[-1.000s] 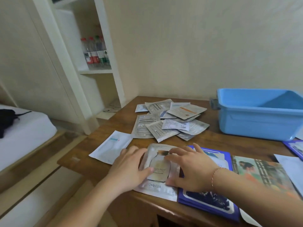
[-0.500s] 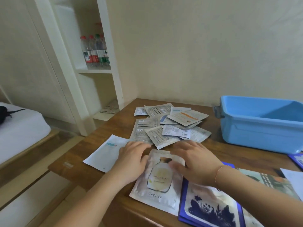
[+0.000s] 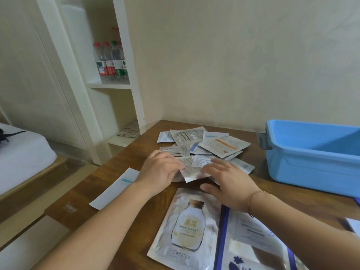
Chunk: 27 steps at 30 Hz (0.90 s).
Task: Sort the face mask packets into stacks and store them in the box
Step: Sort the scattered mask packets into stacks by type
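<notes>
On the table [image 3: 124,166], the loose pile [image 3: 206,147] of mask packets lies left of the blue box [image 3: 311,158], with bare wood between them. Both hands sit at the pile's near edge: the left hand [image 3: 159,171] pinches a silver packet [image 3: 191,170], and the right hand [image 3: 228,180] rests flat on it, fingers spread. Nearer than the pile, a bottle-print packet [image 3: 187,230] lies flat beside a blue-edged one [image 3: 253,242]. A white packet [image 3: 116,188] lies at the table's left edge.
</notes>
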Motion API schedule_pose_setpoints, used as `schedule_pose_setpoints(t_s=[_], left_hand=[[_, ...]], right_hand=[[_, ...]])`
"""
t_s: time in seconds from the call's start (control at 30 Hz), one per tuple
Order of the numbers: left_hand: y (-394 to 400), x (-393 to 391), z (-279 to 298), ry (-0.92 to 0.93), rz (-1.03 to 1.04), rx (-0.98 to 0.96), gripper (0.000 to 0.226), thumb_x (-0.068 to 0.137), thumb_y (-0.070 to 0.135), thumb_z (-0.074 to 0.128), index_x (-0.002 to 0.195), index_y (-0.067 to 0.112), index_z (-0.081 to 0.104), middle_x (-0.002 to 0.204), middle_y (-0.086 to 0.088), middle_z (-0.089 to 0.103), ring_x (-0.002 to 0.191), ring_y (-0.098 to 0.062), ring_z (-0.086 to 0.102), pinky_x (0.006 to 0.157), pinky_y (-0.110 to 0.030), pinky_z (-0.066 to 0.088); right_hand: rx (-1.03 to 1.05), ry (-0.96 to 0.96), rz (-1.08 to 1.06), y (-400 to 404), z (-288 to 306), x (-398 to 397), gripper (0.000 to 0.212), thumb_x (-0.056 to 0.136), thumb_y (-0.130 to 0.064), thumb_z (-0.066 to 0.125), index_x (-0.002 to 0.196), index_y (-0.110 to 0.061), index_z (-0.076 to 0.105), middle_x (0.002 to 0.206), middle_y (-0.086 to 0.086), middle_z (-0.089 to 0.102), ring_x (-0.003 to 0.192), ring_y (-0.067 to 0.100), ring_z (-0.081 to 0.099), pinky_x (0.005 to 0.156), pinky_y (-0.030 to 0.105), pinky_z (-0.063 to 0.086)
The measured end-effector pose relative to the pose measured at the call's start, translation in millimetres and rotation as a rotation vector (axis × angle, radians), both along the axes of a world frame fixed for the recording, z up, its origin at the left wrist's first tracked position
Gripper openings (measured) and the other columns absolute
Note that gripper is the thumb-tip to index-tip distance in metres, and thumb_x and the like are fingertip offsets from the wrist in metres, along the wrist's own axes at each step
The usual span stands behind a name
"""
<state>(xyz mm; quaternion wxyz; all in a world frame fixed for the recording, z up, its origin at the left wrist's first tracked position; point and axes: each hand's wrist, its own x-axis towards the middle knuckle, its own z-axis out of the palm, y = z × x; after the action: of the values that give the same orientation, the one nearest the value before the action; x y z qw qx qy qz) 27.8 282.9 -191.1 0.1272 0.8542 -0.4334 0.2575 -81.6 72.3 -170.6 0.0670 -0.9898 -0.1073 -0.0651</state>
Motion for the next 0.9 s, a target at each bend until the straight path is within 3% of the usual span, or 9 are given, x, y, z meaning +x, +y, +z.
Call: schedule_pose_setpoints(t_s=[0.13, 0.2, 0.27, 0.37, 0.47, 0.53, 0.6, 0.77, 0.9], left_hand=[[8, -8, 20, -0.032, -0.001, -0.451, 0.020, 0.083, 0.000, 0.070, 0.096, 0.013, 0.077, 0.090, 0.001, 0.075, 0.086, -0.010, 0.067, 0.082, -0.028, 0.053], [10, -14, 40, 0.070, -0.017, -0.661, 0.011, 0.088, 0.009, 0.069, 0.097, 0.012, 0.075, 0.090, 0.000, 0.073, 0.083, 0.002, 0.063, 0.077, -0.015, 0.049], [11, -19, 61, 0.197, -0.021, -0.795, 0.011, 0.089, 0.016, 0.068, 0.099, 0.020, 0.071, 0.091, 0.006, 0.072, 0.084, 0.008, 0.062, 0.077, -0.012, 0.048], [12, -23, 81, 0.331, 0.084, -0.929, 0.031, 0.087, 0.028, 0.072, 0.116, 0.027, 0.062, 0.105, 0.018, 0.067, 0.093, 0.005, 0.063, 0.080, -0.014, 0.051], [18, -31, 83, 0.877, 0.050, -1.098, 0.051, 0.077, 0.044, 0.075, 0.120, 0.025, 0.056, 0.117, 0.006, 0.068, 0.096, -0.001, 0.067, 0.088, -0.027, 0.055], [15, -42, 73, 1.216, -0.002, -1.002, 0.042, 0.077, 0.039, 0.073, 0.111, 0.015, 0.066, 0.110, -0.012, 0.073, 0.090, -0.019, 0.071, 0.083, -0.042, 0.058], [9, -54, 62, 1.260, -0.006, -0.900, 0.029, 0.086, 0.023, 0.067, 0.110, 0.006, 0.069, 0.104, -0.012, 0.075, 0.090, -0.023, 0.072, 0.073, -0.035, 0.060], [21, -71, 55, 1.358, -0.030, -0.840, 0.026, 0.090, 0.012, 0.064, 0.112, -0.002, 0.068, 0.106, -0.016, 0.073, 0.091, -0.022, 0.072, 0.071, -0.026, 0.058], [28, -92, 47, 1.514, -0.030, -0.661, 0.034, 0.084, 0.011, 0.068, 0.115, -0.002, 0.067, 0.110, -0.019, 0.072, 0.096, -0.026, 0.071, 0.074, -0.029, 0.059]], right_hand=[[0.110, -0.076, -0.110, 8, 13, 9, 0.054, 0.092, -0.046, 0.056, 0.141, -0.030, 0.041, 0.147, -0.007, 0.044, 0.142, 0.015, 0.027, 0.114, 0.034, 0.026], [0.292, -0.141, -0.117, 17, 18, 13, 0.027, 0.092, -0.038, 0.059, 0.116, -0.027, 0.061, 0.116, -0.003, 0.064, 0.114, 0.018, 0.055, 0.096, 0.031, 0.046], [0.546, -0.166, -0.141, 25, 23, 15, 0.009, 0.091, -0.030, 0.062, 0.092, -0.022, 0.066, 0.084, -0.003, 0.068, 0.079, 0.016, 0.062, 0.070, 0.028, 0.052], [0.961, -0.105, -0.156, 33, 31, 14, 0.006, 0.085, -0.020, 0.072, 0.084, -0.014, 0.072, 0.075, -0.001, 0.073, 0.069, 0.016, 0.068, 0.060, 0.028, 0.055], [1.367, 0.149, -0.165, 32, 35, 7, 0.013, 0.085, -0.015, 0.072, 0.096, -0.009, 0.071, 0.085, 0.005, 0.077, 0.077, 0.023, 0.074, 0.062, 0.036, 0.061], [1.532, 0.291, -0.165, 32, 34, 0, 0.021, 0.085, -0.013, 0.070, 0.103, -0.002, 0.068, 0.093, 0.012, 0.076, 0.084, 0.030, 0.074, 0.070, 0.041, 0.061], [1.580, 0.349, -0.149, 34, 31, -8, 0.025, 0.086, -0.013, 0.069, 0.106, 0.001, 0.067, 0.094, 0.014, 0.075, 0.085, 0.030, 0.074, 0.071, 0.040, 0.061], [1.604, 0.157, -0.172, 19, 38, -19, 0.018, 0.093, -0.026, 0.062, 0.100, -0.010, 0.065, 0.066, -0.003, 0.065, 0.049, 0.010, 0.059, 0.040, 0.022, 0.046], [1.302, 0.080, -0.217, 2, 29, -15, 0.029, 0.087, -0.010, 0.069, 0.115, -0.012, 0.062, 0.065, 0.001, 0.060, 0.052, 0.016, 0.052, 0.040, 0.027, 0.047]])
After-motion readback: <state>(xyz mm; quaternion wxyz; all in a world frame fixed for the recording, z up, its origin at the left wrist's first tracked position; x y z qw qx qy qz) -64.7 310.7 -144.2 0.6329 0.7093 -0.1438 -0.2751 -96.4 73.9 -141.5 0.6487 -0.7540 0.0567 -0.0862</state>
